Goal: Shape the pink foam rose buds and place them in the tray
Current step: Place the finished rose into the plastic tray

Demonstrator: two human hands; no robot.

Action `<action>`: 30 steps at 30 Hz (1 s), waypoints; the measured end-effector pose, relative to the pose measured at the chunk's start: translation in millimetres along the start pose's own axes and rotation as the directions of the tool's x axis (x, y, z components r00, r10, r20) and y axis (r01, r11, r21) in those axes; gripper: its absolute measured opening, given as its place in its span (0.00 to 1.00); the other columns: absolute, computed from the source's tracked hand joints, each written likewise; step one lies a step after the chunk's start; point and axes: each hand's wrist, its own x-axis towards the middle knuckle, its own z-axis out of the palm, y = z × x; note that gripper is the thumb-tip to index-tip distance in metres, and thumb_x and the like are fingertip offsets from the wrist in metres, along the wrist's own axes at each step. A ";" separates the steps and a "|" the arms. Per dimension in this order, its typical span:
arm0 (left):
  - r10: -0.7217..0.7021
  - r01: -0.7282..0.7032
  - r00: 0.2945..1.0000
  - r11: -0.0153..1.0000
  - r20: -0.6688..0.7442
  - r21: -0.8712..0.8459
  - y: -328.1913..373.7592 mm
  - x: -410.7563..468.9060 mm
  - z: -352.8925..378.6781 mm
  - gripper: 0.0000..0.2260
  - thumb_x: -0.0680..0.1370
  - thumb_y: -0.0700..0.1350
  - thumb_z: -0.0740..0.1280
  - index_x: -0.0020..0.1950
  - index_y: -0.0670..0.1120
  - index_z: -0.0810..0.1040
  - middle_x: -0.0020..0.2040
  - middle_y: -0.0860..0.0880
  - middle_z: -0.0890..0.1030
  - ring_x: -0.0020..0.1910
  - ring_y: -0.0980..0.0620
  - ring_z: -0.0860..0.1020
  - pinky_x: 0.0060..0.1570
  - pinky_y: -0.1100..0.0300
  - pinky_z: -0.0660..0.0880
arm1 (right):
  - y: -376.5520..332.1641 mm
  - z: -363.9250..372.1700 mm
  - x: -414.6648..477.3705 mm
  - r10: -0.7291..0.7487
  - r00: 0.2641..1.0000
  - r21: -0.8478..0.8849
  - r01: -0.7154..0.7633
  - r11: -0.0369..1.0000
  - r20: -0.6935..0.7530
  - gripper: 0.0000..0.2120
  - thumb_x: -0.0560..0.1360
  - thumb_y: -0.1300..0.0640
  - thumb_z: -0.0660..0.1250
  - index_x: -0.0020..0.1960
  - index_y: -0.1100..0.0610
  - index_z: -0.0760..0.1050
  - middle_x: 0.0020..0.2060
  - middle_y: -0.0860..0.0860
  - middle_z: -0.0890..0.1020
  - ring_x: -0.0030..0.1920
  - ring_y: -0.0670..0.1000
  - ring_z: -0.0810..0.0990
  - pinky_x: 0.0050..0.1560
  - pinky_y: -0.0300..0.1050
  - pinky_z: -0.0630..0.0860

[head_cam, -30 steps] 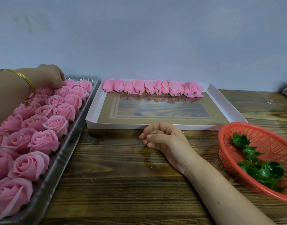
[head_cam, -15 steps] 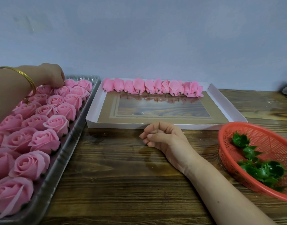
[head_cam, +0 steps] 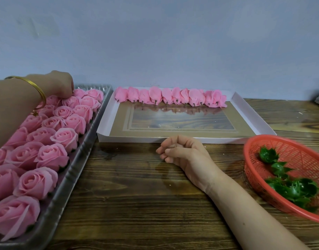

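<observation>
Buds (head_cam: 170, 96) fill only one row of the tray (head_cam: 252, 114); left hand (head_cam: 60, 83) touches the roses (head_cam: 64, 138), grip hidden, right hand (head_cam: 187, 154) lies loosely curled, empty

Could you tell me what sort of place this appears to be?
Probably a small craft workbench for artificial flowers: a silver tray of pink foam roses, a red basket of green calyxes.

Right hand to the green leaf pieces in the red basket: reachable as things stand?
Probably yes. The right hand rests on the table, fingers loosely curled and holding nothing, just left of the red basket. The basket is open-topped, and nothing lies between the hand and the green leaf pieces.
</observation>
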 end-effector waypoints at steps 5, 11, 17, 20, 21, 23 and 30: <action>0.003 -0.004 1.000 0.999 0.006 0.041 0.7 -1.0 -1.1 0.11 0.77 0.37 0.65 0.56 0.40 0.83 0.56 0.42 0.82 0.52 0.42 0.79 0.52 0.56 0.75 | 0.6 -0.8 0.5 -0.007 1.000 0.011 0.007 1.000 0.017 0.10 0.72 0.75 0.64 0.44 0.63 0.79 0.39 0.59 0.83 0.38 0.50 0.81 0.40 0.38 0.79; -0.009 0.008 1.000 0.998 0.009 0.070 2.2 -3.2 -2.7 0.11 0.76 0.37 0.65 0.56 0.40 0.83 0.56 0.42 0.82 0.47 0.43 0.77 0.53 0.55 0.76 | 1.8 -1.5 1.1 -0.013 1.000 0.020 0.013 1.000 0.021 0.09 0.71 0.74 0.65 0.43 0.63 0.80 0.39 0.59 0.83 0.37 0.49 0.82 0.39 0.38 0.79; -0.018 0.016 1.000 0.997 0.025 0.080 4.2 -7.5 -5.1 0.11 0.77 0.38 0.65 0.57 0.40 0.82 0.55 0.42 0.82 0.48 0.44 0.78 0.50 0.57 0.75 | 0.9 -1.1 0.8 -0.010 1.000 0.004 0.009 1.000 0.013 0.10 0.72 0.75 0.63 0.44 0.63 0.79 0.39 0.59 0.83 0.37 0.49 0.82 0.40 0.38 0.79; -0.026 0.023 0.999 0.998 0.042 0.062 2.7 -8.1 -4.8 0.09 0.76 0.37 0.65 0.53 0.41 0.83 0.55 0.42 0.83 0.44 0.44 0.75 0.45 0.59 0.73 | 0.1 -0.2 0.1 -0.009 1.000 -0.005 0.009 1.000 0.008 0.10 0.72 0.76 0.63 0.44 0.64 0.79 0.39 0.59 0.83 0.37 0.50 0.81 0.40 0.38 0.79; -0.030 0.028 0.999 0.999 0.044 0.046 2.6 -8.1 -4.5 0.08 0.76 0.37 0.65 0.51 0.41 0.82 0.55 0.42 0.83 0.44 0.44 0.75 0.44 0.59 0.73 | -0.1 0.1 0.0 -0.009 1.000 -0.004 0.009 1.000 0.007 0.10 0.72 0.76 0.63 0.44 0.64 0.79 0.39 0.59 0.83 0.37 0.50 0.81 0.40 0.38 0.79; -0.035 0.034 0.999 0.999 0.039 0.017 2.4 -6.3 -2.6 0.08 0.75 0.37 0.65 0.51 0.40 0.83 0.53 0.41 0.83 0.43 0.44 0.76 0.44 0.59 0.73 | -0.1 0.2 -0.1 -0.008 1.000 0.000 0.008 1.000 0.005 0.10 0.72 0.76 0.63 0.44 0.64 0.79 0.38 0.59 0.83 0.37 0.50 0.81 0.40 0.38 0.79; -0.065 0.069 0.997 0.988 0.031 -0.140 -1.1 -5.1 0.3 0.10 0.76 0.38 0.67 0.54 0.35 0.82 0.54 0.37 0.82 0.52 0.38 0.78 0.52 0.52 0.75 | -0.1 0.9 0.8 -0.002 1.000 0.010 0.002 1.000 -0.003 0.11 0.72 0.76 0.63 0.43 0.64 0.79 0.38 0.59 0.83 0.36 0.49 0.81 0.39 0.37 0.78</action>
